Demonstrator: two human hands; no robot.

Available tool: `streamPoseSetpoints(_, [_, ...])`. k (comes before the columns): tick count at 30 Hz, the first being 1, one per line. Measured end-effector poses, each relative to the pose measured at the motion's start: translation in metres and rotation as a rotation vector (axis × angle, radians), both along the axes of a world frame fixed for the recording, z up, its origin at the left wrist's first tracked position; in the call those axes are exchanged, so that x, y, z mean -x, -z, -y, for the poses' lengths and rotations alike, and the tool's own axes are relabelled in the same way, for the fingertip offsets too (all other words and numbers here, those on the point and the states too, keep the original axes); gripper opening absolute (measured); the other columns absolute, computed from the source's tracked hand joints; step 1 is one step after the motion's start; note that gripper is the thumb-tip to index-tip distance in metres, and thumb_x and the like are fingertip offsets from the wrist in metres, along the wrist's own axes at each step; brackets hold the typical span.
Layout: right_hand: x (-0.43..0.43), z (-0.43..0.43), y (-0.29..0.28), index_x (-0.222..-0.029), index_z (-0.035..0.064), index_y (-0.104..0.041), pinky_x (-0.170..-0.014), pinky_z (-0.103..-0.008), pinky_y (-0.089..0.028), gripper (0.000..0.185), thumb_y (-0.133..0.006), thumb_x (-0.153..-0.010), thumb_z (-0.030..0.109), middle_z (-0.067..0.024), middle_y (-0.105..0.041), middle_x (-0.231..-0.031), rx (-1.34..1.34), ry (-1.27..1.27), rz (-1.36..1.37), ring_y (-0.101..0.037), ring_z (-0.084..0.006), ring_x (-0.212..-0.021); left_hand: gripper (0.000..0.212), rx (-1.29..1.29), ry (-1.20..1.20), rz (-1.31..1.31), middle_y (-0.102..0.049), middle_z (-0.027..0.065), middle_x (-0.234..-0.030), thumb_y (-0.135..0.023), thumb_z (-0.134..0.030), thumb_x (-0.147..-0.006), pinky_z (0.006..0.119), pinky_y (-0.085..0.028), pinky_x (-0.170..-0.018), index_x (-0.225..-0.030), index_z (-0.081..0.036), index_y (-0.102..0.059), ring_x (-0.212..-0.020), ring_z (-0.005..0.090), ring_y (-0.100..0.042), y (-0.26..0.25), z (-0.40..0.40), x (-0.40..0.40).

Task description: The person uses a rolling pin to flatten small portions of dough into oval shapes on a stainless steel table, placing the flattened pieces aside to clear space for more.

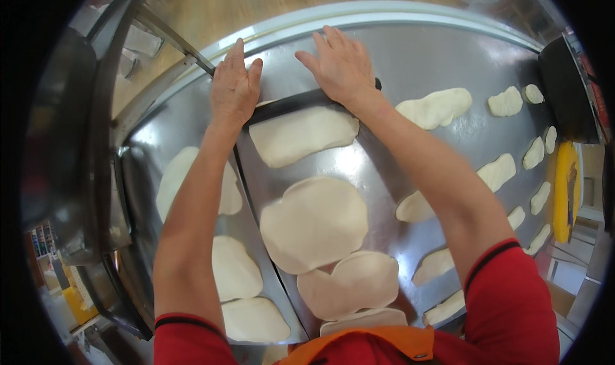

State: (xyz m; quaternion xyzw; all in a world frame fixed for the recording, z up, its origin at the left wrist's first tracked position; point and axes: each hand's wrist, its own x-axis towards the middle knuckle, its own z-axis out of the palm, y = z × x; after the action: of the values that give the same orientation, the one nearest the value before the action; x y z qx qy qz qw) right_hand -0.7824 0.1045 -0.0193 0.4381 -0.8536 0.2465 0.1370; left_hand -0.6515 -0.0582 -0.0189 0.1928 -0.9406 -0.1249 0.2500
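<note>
A black rolling pin (298, 106) lies across a flattened piece of dough (305, 136) on the metal worktop (331, 165). At the pin's left end is my left hand (236, 88), palm down with the fingers stretched forward and the thumb out. My right hand (343, 64) lies flat over the right part of the pin, fingers spread and pointing away from me. Neither hand wraps its fingers around the pin. Nearer to me a broad round dough sheet (314, 225) overlaps another sheet (350, 285). Part of the pin is hidden under my hands.
More flat dough sheets (238, 269) lie left of a dark seam in the worktop. Several smaller dough strips (439, 108) are spread over the right side. A yellow object (564, 192) stands at the right edge. A metal frame (168, 33) rises at the left.
</note>
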Motion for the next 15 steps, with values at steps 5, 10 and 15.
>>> streamPoseSetpoints(5, [-0.03, -0.02, 0.014, -0.13, 0.0007, -0.054, -0.107, -0.0505, -0.029, 0.069, -0.048, -0.092, 0.058, -0.0212, -0.048, -0.139, -0.005, 0.015, -0.1, -0.04, -0.0336, -0.133, 0.055, 0.087, 0.131, 0.004, -0.046, 0.0211, -0.141, -0.045, -0.033, -0.099, 0.042, -0.033, -0.11, -0.141, 0.001, -0.04, -0.131, 0.0348, -0.042, 0.014, -0.013, -0.021])
streamPoseSetpoints(10, [-0.08, -0.058, 0.006, -0.13, -0.0022, -0.052, -0.108, -0.0494, -0.028, 0.07, -0.06, -0.086, 0.051, -0.0222, -0.047, -0.137, -0.034, -0.036, -0.146, -0.04, -0.0353, -0.131, 0.052, 0.113, 0.132, 0.041, -0.046, 0.0198, -0.142, -0.046, -0.03, -0.097, 0.043, -0.034, -0.109, -0.139, 0.001, -0.043, -0.132, 0.035, -0.043, 0.011, -0.054, -0.07])
streamPoseSetpoints(15, [-0.113, -0.09, -0.004, -0.131, -0.0006, -0.05, -0.107, -0.0478, -0.031, 0.067, -0.068, -0.082, 0.042, -0.0192, -0.048, -0.136, -0.049, -0.104, 0.004, -0.042, -0.0347, -0.129, 0.053, 0.117, 0.125, 0.104, -0.047, 0.0179, -0.142, -0.052, -0.027, -0.094, 0.044, -0.034, -0.108, -0.139, 0.0, -0.044, -0.132, 0.0355, -0.043, 0.003, -0.083, -0.101])
